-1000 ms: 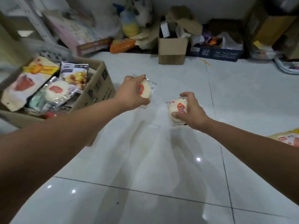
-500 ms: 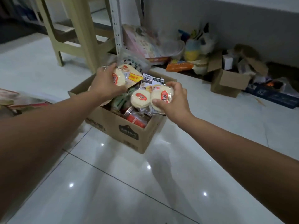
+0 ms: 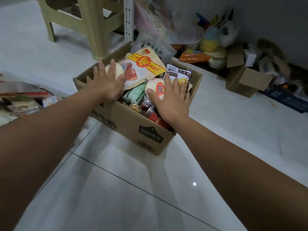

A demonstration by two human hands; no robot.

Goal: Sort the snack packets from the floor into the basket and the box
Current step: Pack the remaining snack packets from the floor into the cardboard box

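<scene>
A brown cardboard box (image 3: 126, 125) stands on the white tiled floor, heaped with snack packets. My left hand (image 3: 106, 82) lies flat, fingers spread, on a round white cake packet (image 3: 117, 71) at the box's far left corner. My right hand (image 3: 173, 99) rests palm down with fingers apart beside another round white packet with a red label (image 3: 155, 88). A large yellow and red packet (image 3: 143, 67) lies between them. Neither hand grips anything. More packets (image 3: 25, 100) are piled at the left edge; their container is hard to make out.
A beige plastic stool (image 3: 96, 30) stands just behind the box. A white perforated post (image 3: 128, 19) rises beside it. Along the wall lie an orange packet (image 3: 193, 57), soft toys and a small open cardboard box (image 3: 245, 80). Bare tiles (image 3: 116, 189) spread in front.
Both hands carried a round packet from above the open floor to the box, set them on the pile and spread their fingers. The view swung left toward the box.
</scene>
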